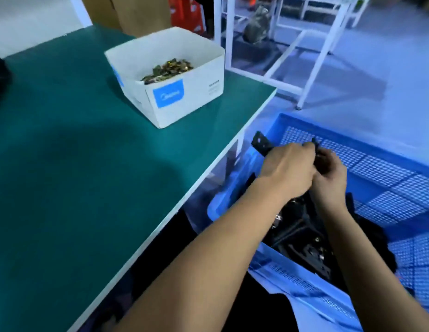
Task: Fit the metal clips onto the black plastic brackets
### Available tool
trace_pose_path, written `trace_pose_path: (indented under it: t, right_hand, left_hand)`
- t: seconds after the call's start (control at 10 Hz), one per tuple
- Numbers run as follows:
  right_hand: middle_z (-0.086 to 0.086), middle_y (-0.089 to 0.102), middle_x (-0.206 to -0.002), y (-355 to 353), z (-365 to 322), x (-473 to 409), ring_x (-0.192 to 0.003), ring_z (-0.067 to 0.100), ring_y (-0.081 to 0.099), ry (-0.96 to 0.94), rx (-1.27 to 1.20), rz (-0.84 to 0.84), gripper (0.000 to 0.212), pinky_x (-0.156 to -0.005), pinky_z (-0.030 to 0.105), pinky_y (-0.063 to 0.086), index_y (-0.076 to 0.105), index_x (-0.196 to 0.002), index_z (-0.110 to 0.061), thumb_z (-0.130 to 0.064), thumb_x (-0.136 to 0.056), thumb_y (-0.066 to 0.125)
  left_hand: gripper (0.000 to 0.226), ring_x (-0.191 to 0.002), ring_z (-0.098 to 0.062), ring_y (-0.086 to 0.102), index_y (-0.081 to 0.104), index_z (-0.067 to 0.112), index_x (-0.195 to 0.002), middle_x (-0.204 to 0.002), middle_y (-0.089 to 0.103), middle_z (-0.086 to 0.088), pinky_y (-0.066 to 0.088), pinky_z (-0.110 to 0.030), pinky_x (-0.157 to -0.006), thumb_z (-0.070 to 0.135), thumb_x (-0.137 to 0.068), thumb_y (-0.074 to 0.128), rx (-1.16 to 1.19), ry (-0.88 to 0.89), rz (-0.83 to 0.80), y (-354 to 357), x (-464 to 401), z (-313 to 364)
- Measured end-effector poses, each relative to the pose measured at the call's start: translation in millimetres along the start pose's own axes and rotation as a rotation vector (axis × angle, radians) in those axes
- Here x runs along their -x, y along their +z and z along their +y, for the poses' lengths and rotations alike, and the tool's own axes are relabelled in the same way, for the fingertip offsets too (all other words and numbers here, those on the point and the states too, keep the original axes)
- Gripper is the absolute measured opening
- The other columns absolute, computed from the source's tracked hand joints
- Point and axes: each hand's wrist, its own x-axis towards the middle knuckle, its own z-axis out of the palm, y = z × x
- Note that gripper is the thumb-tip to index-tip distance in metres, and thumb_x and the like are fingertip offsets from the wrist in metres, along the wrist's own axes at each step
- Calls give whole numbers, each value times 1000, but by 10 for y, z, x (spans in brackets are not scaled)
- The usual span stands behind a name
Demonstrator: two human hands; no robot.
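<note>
Fingers of both hands are curled around one black plastic bracket (pixel 262 144), held right of centre in the frame above the blue crate (pixel 388 149): the left hand (pixel 290 171) is wrapped over its middle, and the right hand (pixel 333 178) grips its far end, where a dark tip shows just above the knuckles. Only the perforated near end of the bracket is left exposed, jutting toward the upper left from under the left hand. The part is judged to be light and stiff, a moulded strip unlikely to bend, with a smooth surface that may slip; it is best held along its long edges near the end being worked, so the holes stay free. Whether a metal clip is pinched between the fingers cannot be told, since the contact area is covered by the hands and blurred. More brackets (pixel 304 238) are heaped in the near corner of the crate, partly hidden behind the forearms. The metal clips (pixel 168 69), small and probably springy with sharp edges, are piled in the white cardboard box (pixel 184 99) on the green table (pixel 77 164), upper centre-left, well apart from the hands; individual clips cannot be distinguished.
</note>
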Motion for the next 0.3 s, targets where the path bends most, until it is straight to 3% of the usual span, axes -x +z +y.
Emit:
trace_pose_path:
  t: [0.1,0.2,0.3]
  right_hand:
    - [17,75,-97,-251,720,76,-79,13,66,310,269,-41,8,-79,34,54,68,-97,-12,-8,-92,73]
    - [20,74,-105,-366,1221,145,-93,28,68,595,393,-121,34,-85,47,55,70,-119,-1,-25,-95,74]
    - [13,72,-99,-374,1259,144,-101,36,69,650,686,-186,40,-78,37,51,70,-117,-8,-37,-91,74]
  left_hand:
    - [39,-118,-36,61,57,13,-127,-126,65,-14,52,-45,-94,35,-97,67,31,-1,-269,471,32,-21]
    - [38,-116,-38,60,58,11,-126,-127,62,-16,53,-46,-91,32,-97,69,23,-9,-406,710,113,-121]
    - [38,-115,-38,60,59,11,-129,-127,60,-15,53,-46,-92,29,-98,68,21,-52,-423,750,130,-194]
